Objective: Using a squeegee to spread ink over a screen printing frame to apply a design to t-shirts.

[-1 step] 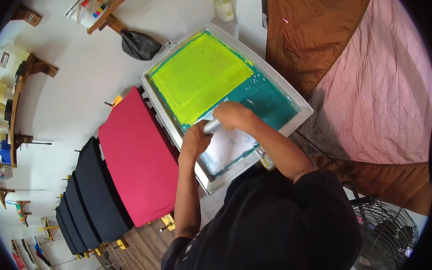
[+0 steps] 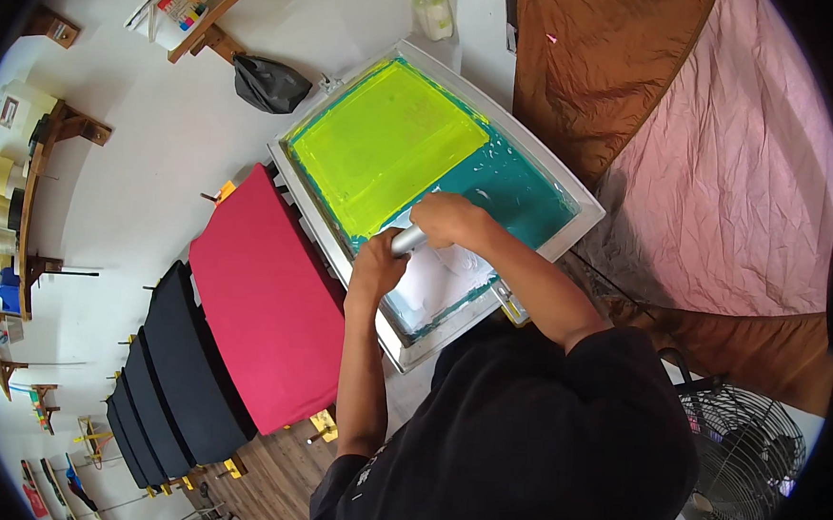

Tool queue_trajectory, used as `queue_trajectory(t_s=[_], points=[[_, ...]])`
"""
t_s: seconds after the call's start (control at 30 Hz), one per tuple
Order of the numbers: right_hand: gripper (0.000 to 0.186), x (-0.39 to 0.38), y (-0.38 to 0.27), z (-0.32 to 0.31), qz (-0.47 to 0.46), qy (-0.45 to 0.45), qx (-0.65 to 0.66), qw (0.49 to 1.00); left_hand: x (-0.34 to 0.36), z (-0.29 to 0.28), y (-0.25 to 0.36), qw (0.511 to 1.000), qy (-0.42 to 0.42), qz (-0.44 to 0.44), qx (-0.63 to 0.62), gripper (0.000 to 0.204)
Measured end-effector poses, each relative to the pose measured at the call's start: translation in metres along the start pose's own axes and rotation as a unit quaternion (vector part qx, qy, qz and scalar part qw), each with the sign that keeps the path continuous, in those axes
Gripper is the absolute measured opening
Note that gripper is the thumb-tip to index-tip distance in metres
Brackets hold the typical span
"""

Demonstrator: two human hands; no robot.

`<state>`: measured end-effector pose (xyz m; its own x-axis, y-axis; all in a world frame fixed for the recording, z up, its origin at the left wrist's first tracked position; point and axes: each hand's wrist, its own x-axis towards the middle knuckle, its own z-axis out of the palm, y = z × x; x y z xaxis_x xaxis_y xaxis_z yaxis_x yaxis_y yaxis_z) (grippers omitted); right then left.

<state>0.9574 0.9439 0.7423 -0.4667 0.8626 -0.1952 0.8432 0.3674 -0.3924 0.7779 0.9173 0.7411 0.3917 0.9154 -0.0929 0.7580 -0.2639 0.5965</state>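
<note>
Both my hands grip a silver-handled squeegee (image 2: 407, 240) inside a screen printing frame (image 2: 579, 216). My left hand (image 2: 376, 265) is wrapped round the near left end of the handle, and my right hand (image 2: 448, 220) holds it farther up and to the right. The squeegee's blade is hidden beneath my hands. White ink (image 2: 429, 285) covers the near part of the screen, just below the squeegee. Beyond my hands lies a bright yellow-green masked area (image 2: 385, 148), with teal mesh (image 2: 521, 195) to its right.
Left of the frame, a red cloth (image 2: 271, 299) lies stretched over a board, followed by several black ones (image 2: 190, 370). A wire fan (image 2: 742, 471) stands at lower right. Brown and pink sheets (image 2: 728, 155) hang at right. Wall shelves (image 2: 34, 198) hold tape rolls; a black bag (image 2: 270, 84) hangs beyond.
</note>
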Motion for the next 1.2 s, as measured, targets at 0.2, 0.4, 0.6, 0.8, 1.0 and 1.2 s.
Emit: queue_trajectory(t_s=[0.2,0.4,0.6,0.8,1.0,1.2], points=[[0.02,-0.026,0.005,0.022,-0.024,0.07,0.001,0.997,-0.022,0.023,0.008,0.998,0.05,0.043,-0.006,0.04],[0.015,-0.084,-0.003,0.024,-0.018,0.049,0.028,0.998,-0.064,0.035,0.039,0.999,0.005,0.035,-0.032,0.049],[0.023,-0.084,-0.019,-0.02,0.014,-0.116,0.003,0.993,-0.067,0.01,0.06,0.994,-0.099,-0.031,-0.042,0.038],[0.022,-0.047,-0.039,-0.033,-0.004,-0.125,-0.01,0.992,-0.056,-0.016,0.035,0.997,-0.069,-0.02,-0.009,0.039],[0.026,-0.032,-0.039,-0.005,-0.013,-0.066,-0.017,0.998,-0.059,0.002,0.012,1.0,0.025,-0.012,-0.01,0.032],[0.022,-0.072,-0.035,0.036,-0.066,0.095,0.013,0.993,-0.088,0.017,0.033,0.999,0.032,-0.039,-0.008,0.045]])
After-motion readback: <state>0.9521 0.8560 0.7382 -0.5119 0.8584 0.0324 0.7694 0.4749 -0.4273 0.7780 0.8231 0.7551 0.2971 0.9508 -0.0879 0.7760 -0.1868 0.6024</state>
